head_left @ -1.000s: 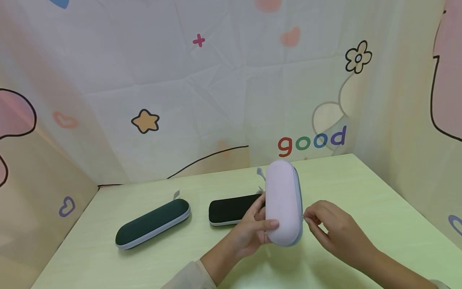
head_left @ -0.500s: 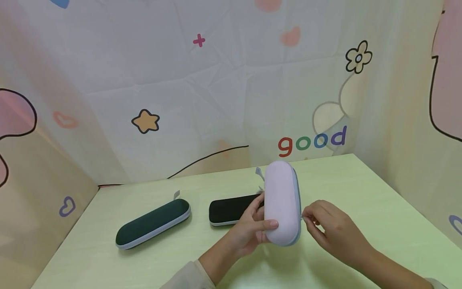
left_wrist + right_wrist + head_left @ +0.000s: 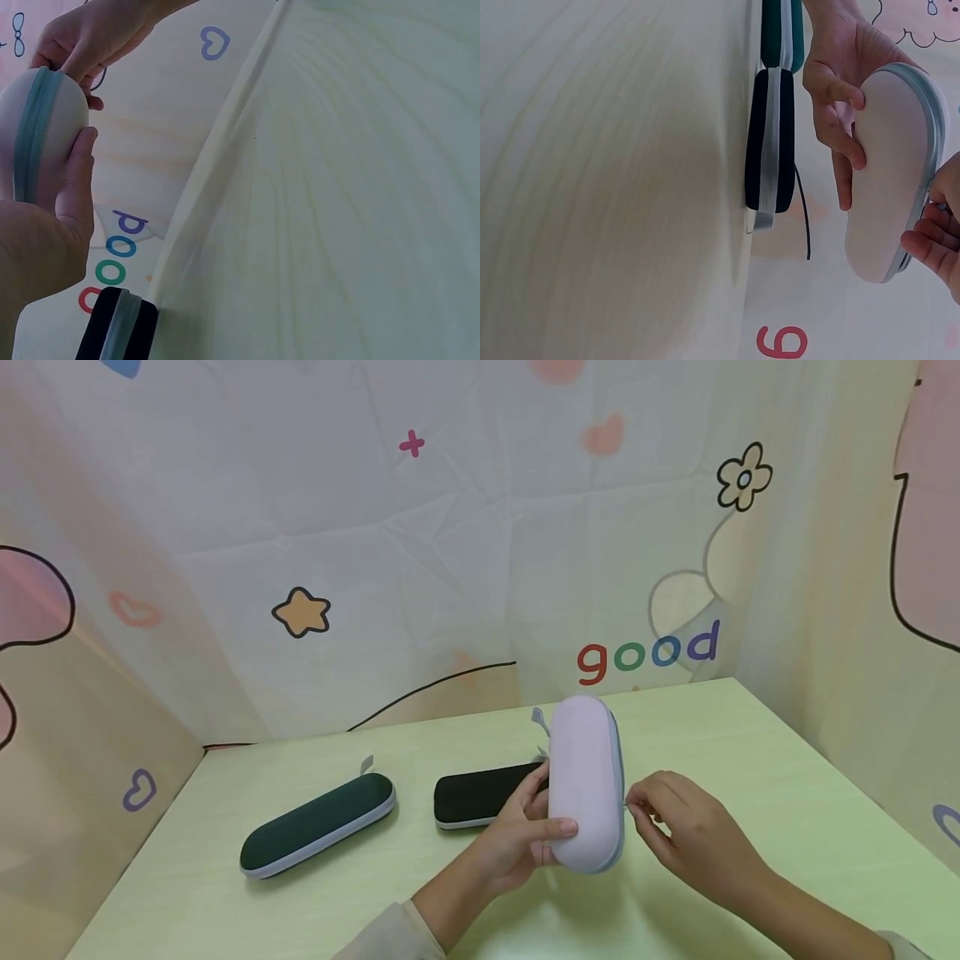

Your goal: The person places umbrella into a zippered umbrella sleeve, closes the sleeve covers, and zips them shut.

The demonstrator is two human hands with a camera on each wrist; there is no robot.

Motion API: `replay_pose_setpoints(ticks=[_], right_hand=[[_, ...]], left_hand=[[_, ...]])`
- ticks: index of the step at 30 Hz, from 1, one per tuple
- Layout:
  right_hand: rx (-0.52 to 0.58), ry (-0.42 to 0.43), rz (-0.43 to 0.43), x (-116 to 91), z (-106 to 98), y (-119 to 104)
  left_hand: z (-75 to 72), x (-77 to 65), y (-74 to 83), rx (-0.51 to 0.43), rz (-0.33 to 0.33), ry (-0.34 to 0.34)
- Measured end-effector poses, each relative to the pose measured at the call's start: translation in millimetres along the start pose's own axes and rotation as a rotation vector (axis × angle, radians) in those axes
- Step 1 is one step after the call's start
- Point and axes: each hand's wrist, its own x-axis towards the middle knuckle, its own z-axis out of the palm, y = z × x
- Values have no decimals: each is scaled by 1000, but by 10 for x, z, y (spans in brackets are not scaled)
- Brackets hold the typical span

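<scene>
A pale pink zippered case [image 3: 583, 781] with a blue-grey zipper band is held upright above the table. My left hand [image 3: 510, 839] grips it from the left, thumb across its front and fingers behind. At its right side my right hand [image 3: 693, 835] pinches the small zipper pull, whose tip barely shows between finger and thumb. In the right wrist view, the fingers of that hand sit at the zipper edge of the pink case [image 3: 889, 172]. The zipper looks closed where the left wrist view shows the pink case [image 3: 64, 127].
A dark green zippered case [image 3: 318, 822] lies at the left of the pale green table [image 3: 187, 885]. Behind my left hand lies a black zippered case [image 3: 480, 795], partly hidden. A printed curtain [image 3: 435, 552] hangs around the table's back and sides.
My right hand has moved slightly up and left along the pink case's zipper edge. The left hand and the pink case have barely shifted.
</scene>
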Motion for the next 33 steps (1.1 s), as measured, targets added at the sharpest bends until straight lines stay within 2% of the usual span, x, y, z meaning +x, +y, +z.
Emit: replay_pose_setpoints(ticks=[3,8,11,16,22,25,33], right_hand=[[-22,7,7,1,3,36],[-48,23,57,-15,-49,166],[-33,30,65,-33,-75,218],[-26,22,73,-48,-72,229],[-46,-3,97,-53,-75,211],[-52,-23,112,-65,-70,203],[-74,-4,101,-92,-75,229]], left_hand=[[-2,-13,-5,10,-9,-22],[24,-43,-21,41,-55,-121],[39,-52,-16,56,-61,-146],[43,-56,-4,67,-70,-110],[80,-18,24,90,-92,-3],[86,-7,45,96,-90,27],[59,-35,105,112,-72,-19]])
